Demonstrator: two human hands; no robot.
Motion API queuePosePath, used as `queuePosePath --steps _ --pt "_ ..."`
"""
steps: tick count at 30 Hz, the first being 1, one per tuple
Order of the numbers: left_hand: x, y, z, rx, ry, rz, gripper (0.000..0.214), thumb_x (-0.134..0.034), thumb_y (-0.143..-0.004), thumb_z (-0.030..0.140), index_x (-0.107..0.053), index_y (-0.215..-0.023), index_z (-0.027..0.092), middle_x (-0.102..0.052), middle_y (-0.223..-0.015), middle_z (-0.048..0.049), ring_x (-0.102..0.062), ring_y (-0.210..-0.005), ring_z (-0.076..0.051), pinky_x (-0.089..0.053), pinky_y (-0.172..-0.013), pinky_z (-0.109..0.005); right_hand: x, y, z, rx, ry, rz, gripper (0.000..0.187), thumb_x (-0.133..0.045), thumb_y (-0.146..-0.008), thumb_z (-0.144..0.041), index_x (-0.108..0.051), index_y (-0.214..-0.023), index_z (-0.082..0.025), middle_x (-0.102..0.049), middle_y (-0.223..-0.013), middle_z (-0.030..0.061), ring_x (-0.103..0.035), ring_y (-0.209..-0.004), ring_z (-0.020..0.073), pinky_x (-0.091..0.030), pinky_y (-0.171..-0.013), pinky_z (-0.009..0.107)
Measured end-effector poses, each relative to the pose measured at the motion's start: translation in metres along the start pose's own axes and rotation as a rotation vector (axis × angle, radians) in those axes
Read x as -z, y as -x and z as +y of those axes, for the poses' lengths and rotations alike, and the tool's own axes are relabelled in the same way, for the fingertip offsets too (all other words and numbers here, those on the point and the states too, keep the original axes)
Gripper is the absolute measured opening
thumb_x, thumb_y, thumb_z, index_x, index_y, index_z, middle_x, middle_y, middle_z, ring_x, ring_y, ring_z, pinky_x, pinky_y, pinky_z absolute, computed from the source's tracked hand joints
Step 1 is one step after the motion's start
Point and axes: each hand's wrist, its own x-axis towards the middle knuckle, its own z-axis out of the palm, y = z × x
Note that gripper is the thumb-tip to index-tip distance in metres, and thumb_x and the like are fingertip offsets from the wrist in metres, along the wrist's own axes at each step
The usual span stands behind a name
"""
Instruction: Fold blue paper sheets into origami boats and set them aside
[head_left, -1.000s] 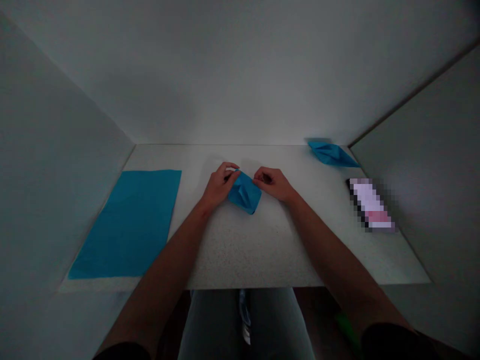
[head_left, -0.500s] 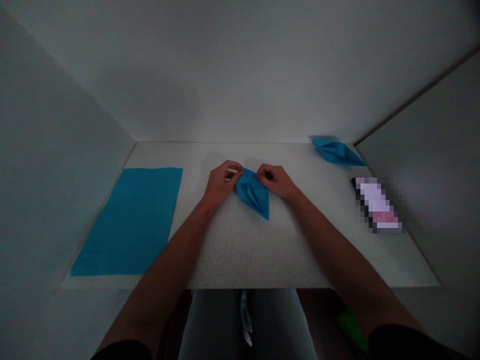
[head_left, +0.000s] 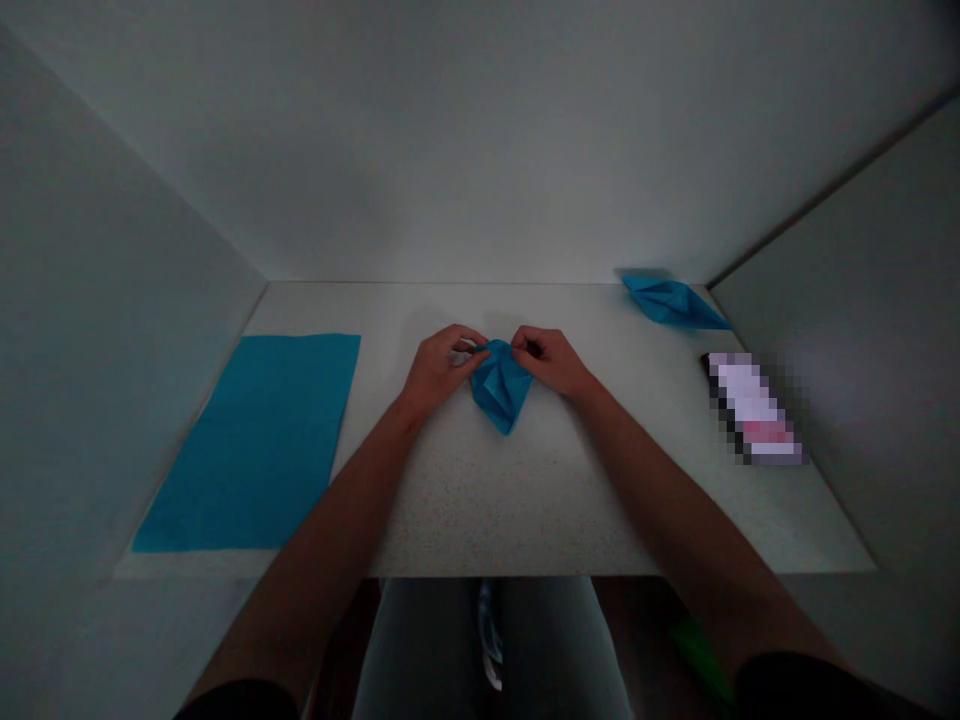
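Between my two hands, over the middle of the tabletop, is a piece of folded blue paper with creased, pointed layers. My left hand pinches its upper left edge between thumb and fingers. At the upper right edge, my right hand grips it the same way, fingers curled. The paper's lower tip points toward me. A second folded blue paper shape, long with pointed ends, lies at the back right of the table. Fingertips hide parts of the top edge of the held paper.
A flat blue sheet lies on the left of the white speckled table, partly under my left forearm. On the right rests a phone with a blurred screen. White walls stand behind and at both sides.
The held paper has turned and spread at its top; its lower tip has swung left and now points more straight down. Both hands keep their pinch almost in place.
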Motion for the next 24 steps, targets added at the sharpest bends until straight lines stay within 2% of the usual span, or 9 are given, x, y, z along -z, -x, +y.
queuePosePath --steps 5,10,15,20,24 --pt "0.0020 -0.0006 0.0020 -0.119 -0.039 -0.020 0.012 -0.075 -0.101 0.028 -0.081 -0.112 0.025 -0.081 -0.112 -0.0054 -0.077 -0.094 -0.018 -0.062 -0.090 -0.031 -0.0001 0.0003 -0.0021 0.021 -0.007 -0.003 0.019 -0.063 -0.086 -0.039 -0.061 -0.077 -0.023 -0.053 -0.065 -0.0038 -0.046 -0.061 0.0136 -0.036 -0.060 0.029" --pt "0.0035 -0.0007 0.0041 -0.086 -0.104 -0.084 0.025 -0.078 -0.099 0.026 -0.082 -0.124 0.028 -0.082 -0.112 -0.0054 -0.076 -0.094 -0.019 -0.063 -0.093 -0.034 0.0005 0.0013 -0.0040 0.015 -0.018 -0.008 0.018 -0.064 -0.086 -0.040 -0.062 -0.079 -0.023 -0.054 -0.065 -0.0035 -0.046 -0.061 0.0138 -0.036 -0.061 0.029" --pt "0.0045 -0.0022 0.0022 -0.135 -0.049 -0.136 0.023 -0.071 -0.104 0.028 -0.083 -0.123 0.030 -0.083 -0.119 -0.0064 -0.078 -0.109 -0.022 -0.062 -0.103 -0.038 0.0009 0.0013 -0.0042 0.018 -0.025 -0.006 0.020 -0.065 -0.088 -0.041 -0.063 -0.082 -0.023 -0.056 -0.067 -0.0031 -0.048 -0.062 0.0140 -0.038 -0.061 0.029" --pt "0.0038 -0.0023 -0.0004 -0.144 -0.056 -0.168 0.018 -0.073 -0.103 0.030 -0.083 -0.119 0.030 -0.082 -0.119 -0.0064 -0.077 -0.108 -0.021 -0.063 -0.099 -0.037 0.0008 0.0007 -0.0012 0.019 -0.030 -0.005 0.020 -0.066 -0.089 -0.042 -0.062 -0.082 -0.023 -0.057 -0.066 -0.0029 -0.048 -0.061 0.0141 -0.038 -0.060 0.029" --pt "0.0020 -0.0002 -0.0014 -0.155 -0.077 -0.105 0.017 -0.084 -0.097 0.030 -0.081 -0.113 0.027 -0.078 -0.115 -0.0063 -0.074 -0.096 -0.018 -0.064 -0.092 -0.034 0.0000 0.0002 0.0003 0.016 -0.032 0.009 0.020 -0.066 -0.088 -0.042 -0.061 -0.081 -0.023 -0.056 -0.067 -0.0030 -0.048 -0.061 0.0140 -0.037 -0.060 0.029"
